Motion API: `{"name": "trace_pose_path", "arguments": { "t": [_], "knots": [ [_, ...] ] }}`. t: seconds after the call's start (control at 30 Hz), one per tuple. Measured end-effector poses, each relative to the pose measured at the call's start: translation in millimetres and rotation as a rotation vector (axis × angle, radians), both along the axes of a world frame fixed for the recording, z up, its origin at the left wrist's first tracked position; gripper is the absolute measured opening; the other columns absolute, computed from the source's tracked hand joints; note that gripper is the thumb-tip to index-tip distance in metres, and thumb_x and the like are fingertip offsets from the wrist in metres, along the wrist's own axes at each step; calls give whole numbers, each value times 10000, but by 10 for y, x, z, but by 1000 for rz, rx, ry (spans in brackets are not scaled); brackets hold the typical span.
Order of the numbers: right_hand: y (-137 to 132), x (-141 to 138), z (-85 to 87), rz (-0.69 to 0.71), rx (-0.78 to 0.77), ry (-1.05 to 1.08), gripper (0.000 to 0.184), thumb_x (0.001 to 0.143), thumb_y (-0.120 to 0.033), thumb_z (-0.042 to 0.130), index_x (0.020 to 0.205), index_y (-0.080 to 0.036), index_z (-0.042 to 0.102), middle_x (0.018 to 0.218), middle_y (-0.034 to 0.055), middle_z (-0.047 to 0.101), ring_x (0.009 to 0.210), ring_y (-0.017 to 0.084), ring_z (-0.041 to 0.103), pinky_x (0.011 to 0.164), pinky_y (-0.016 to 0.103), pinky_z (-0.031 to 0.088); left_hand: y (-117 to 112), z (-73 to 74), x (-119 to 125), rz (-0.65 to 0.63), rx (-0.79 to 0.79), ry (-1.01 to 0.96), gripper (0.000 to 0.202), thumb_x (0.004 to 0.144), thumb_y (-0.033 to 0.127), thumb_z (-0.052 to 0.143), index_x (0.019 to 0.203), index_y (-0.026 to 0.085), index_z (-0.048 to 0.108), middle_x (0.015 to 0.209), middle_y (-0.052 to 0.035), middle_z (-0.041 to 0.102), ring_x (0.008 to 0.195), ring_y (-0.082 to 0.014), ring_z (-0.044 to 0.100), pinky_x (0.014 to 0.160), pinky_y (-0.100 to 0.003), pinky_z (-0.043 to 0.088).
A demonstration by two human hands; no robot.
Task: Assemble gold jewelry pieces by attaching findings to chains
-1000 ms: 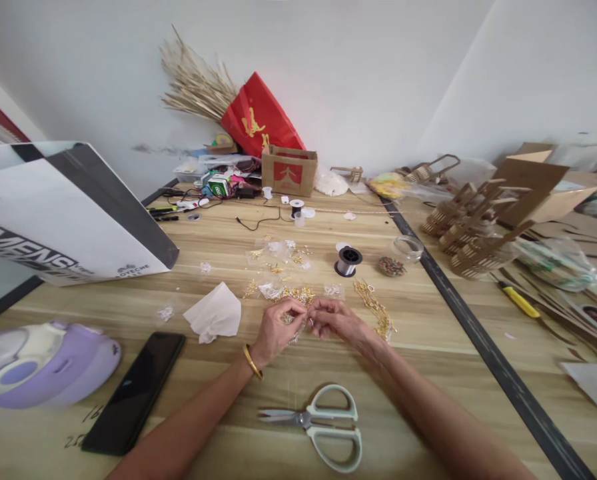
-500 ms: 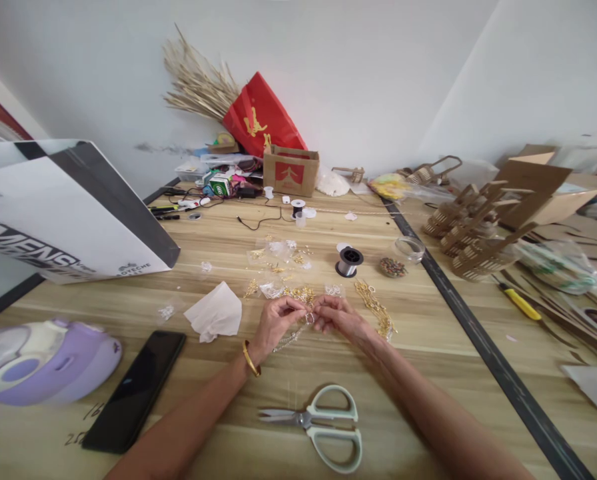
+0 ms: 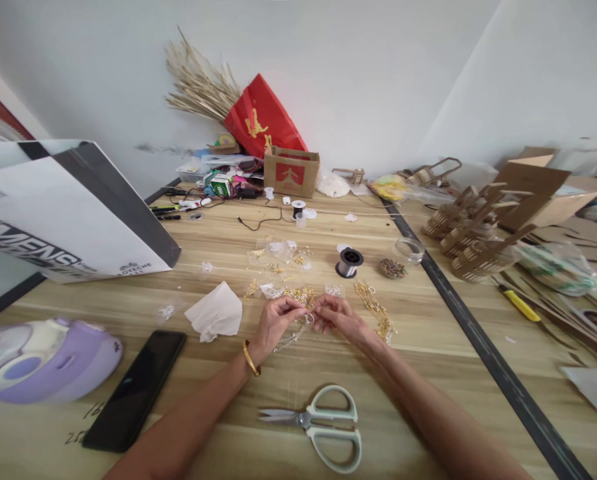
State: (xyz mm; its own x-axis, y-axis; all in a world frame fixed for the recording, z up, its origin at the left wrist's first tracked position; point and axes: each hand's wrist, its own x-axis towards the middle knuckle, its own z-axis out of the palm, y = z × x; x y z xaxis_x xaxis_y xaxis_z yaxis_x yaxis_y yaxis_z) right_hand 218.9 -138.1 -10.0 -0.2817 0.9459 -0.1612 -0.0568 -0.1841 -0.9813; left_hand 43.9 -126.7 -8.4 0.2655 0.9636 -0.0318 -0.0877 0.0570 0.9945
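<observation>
The silvery strand (image 3: 291,338) slants across the wooden table (image 3: 428,347), its upper end pinched where the fingertips of both hands meet. Its loose tail trails back under the left hand (image 3: 274,323), which is nearer than the right hand (image 3: 339,317).

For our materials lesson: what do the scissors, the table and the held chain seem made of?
Scissors: shiny grey metal blades, matte pale-green handles, likely plastic. Table: pale wood-grain top, possibly laminate. Chain: fine glinting silvery links, probably metal.

Mint-green scissors (image 3: 323,427), black phone (image 3: 136,390), lilac device (image 3: 43,360), red bag (image 3: 261,120)
</observation>
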Motion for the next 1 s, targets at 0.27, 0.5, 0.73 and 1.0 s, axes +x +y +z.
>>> {"name": "trace_pose_path", "arguments": {
  "t": [0.27, 0.5, 0.73, 1.0],
  "knots": [
    [-13, -1, -3, -61, 313, -376, 182, 848, -333, 497, 796, -164, 542, 633, -18, 547, 526, 104, 558, 496, 210, 414, 19, -29, -4, 26, -72, -34, 167, 608, 239, 756, 696, 129, 666, 686, -23, 691, 667, -138, 623, 666, -240, 484],
    [-109, -19, 131, -74, 742, -757, 141, 897, -176, 424, 828, -171, 548, 796, 31, 527, 637, 117, 507, 584, 226, 401, 33, -48, -14, 11, -33, -35, 193, 628, 277, 750, 712, 120, 675, 645, -17, 662, 618, -121, 591, 621, -231, 476],
    [-224, -89, 147, 27, 936, -1158, 193, 910, -112, 376, 922, -174, 559, 918, 67, 533, 618, 99, 508, 476, 185, 337, 24, -45, -14, -33, -45, -49, 255, 615, 324, 759, 725, 116, 660, 620, -13, 640, 592, -117, 574, 593, -232, 468],
    [-229, -101, 98, 139, 1086, -1165, 209, 889, -49, 356, 1006, -150, 496, 1126, 137, 527, 889, 183, 566, 663, 262, 495, 44, -99, -15, -143, -18, -68, 291, 623, 361, 758, 689, 104, 638, 587, 0, 587, 541, -88, 510, 545, -214, 404]
  ]
}}
